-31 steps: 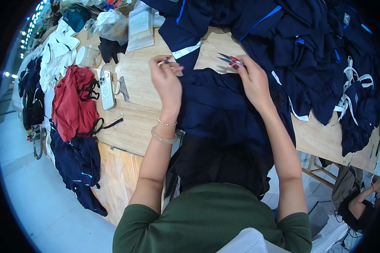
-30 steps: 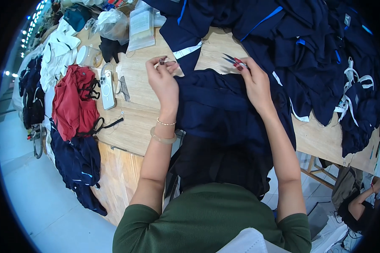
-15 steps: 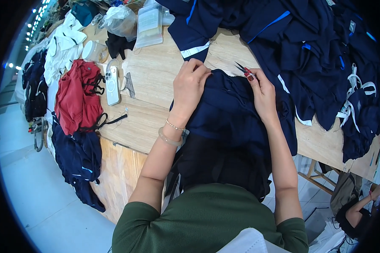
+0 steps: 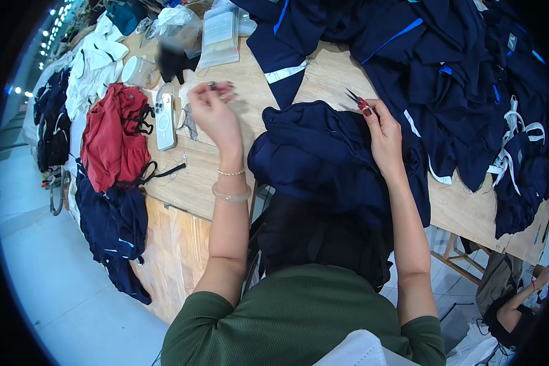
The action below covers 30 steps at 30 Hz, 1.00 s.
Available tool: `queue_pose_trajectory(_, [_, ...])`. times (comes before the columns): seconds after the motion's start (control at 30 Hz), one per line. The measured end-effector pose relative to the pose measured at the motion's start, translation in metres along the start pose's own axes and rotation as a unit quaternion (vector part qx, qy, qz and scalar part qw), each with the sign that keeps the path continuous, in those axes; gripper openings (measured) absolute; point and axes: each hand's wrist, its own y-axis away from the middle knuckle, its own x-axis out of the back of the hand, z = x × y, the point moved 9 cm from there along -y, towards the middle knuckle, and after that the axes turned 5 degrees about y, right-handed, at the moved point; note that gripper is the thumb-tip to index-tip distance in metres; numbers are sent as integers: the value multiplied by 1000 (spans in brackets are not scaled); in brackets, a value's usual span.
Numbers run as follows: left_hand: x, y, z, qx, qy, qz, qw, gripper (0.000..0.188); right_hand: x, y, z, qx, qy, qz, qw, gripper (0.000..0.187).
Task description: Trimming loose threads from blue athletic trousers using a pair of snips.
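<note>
My right hand (image 4: pixel 384 137) grips thread snips (image 4: pixel 360 104) with red handles, their dark pointed blades facing up and left. It is at the right side of a navy garment (image 4: pixel 323 146) that lies bunched at the table edge and over my lap. My left hand (image 4: pixel 216 116) is raised left of the garment, apart from it, above bare wood. Its fingers are blurred but look parted, and I see nothing held in them. A bracelet and a pale bangle circle that wrist.
Navy garments with blue and white strips (image 4: pixel 433 79) heap at the far right. On the left are a red garment (image 4: pixel 116 137), a phone (image 4: pixel 165 122), a clear jar (image 4: pixel 139 71) and plastic bags (image 4: pixel 219 33). Another person's arm (image 4: pixel 521 299) shows at lower right.
My left hand has let go of the navy garment's upper edge and moved left. The garment's left part has settled into a looser bunch. My right hand with the snips has barely moved.
</note>
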Motion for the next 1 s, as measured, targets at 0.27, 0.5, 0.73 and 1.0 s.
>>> queue_pose_trajectory(0.27, [-74,57,39,-250,-284,-307,873,47,1,-1,2,-4,-4,1,1000,19])
queue_pose_trajectory(0.5, [-99,72,15,-193,-313,-416,831,15,-1,-1,3,3,6,-3,1000,19])
queue_pose_trajectory(0.73, [-54,15,13,-24,-196,-253,947,12,2,-1,6,-7,-4,4,1000,20])
queue_pose_trajectory(1.0, [-81,75,36,-137,-312,-374,863,18,4,-1,6,-14,5,0,1000,21])
